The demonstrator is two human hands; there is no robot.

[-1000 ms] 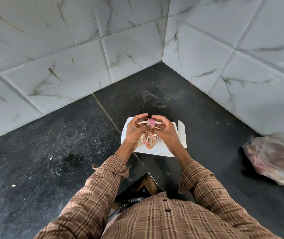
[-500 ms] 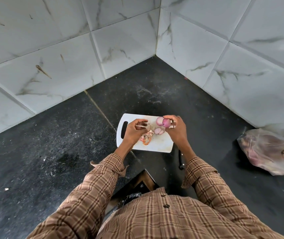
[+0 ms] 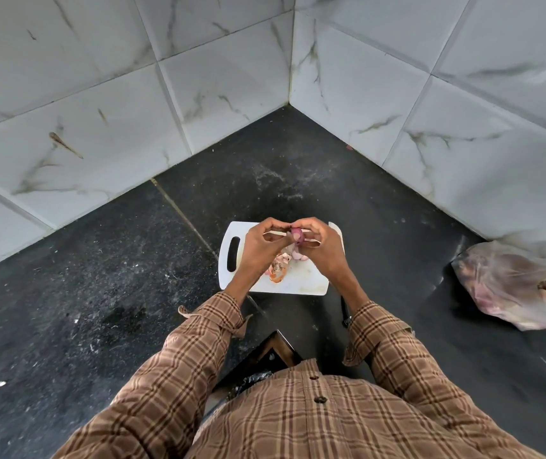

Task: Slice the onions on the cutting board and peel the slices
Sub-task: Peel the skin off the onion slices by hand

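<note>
A white cutting board with a handle slot lies on the black counter. Above its middle, my left hand and my right hand meet, and both pinch a small purple onion slice between their fingertips. Under the hands, more pale purple onion pieces lie on the board. A heap of pinkish-orange peel sits beside them, toward the board's near edge. My palms hide part of the slice.
A clear plastic bag with onions lies at the right by the wall. A dark knife handle shows below my right wrist. Tiled walls meet in a corner behind the board. The counter's near edge has a notch.
My right hand picked an onion slice off the board and brought it up to my left hand. Both hands now hold it together above the board.
</note>
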